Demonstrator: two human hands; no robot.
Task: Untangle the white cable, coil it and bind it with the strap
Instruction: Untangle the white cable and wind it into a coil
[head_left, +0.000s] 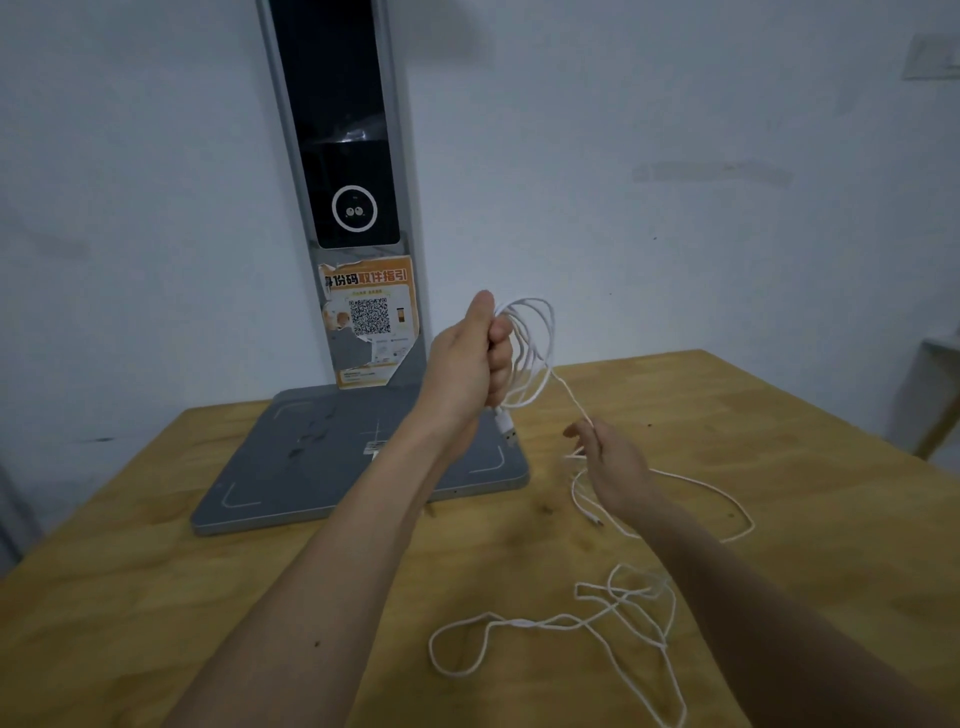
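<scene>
The left hand (475, 353) is fisted around several loops of the cable (535, 353), raised above the table (156, 597), a plug dangling just below it. One strand runs down to the right hand (608, 457), which pinches it. Below the right hand more cable lies tangled. A grey scanner (332, 467) stands behind the left forearm.

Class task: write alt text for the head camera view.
A left hand grips a half-wound coil of white cable above a wooden table, while the right hand pinches the loose strand. The remaining cable lies tangled on the table beside a grey scanner stand.
</scene>
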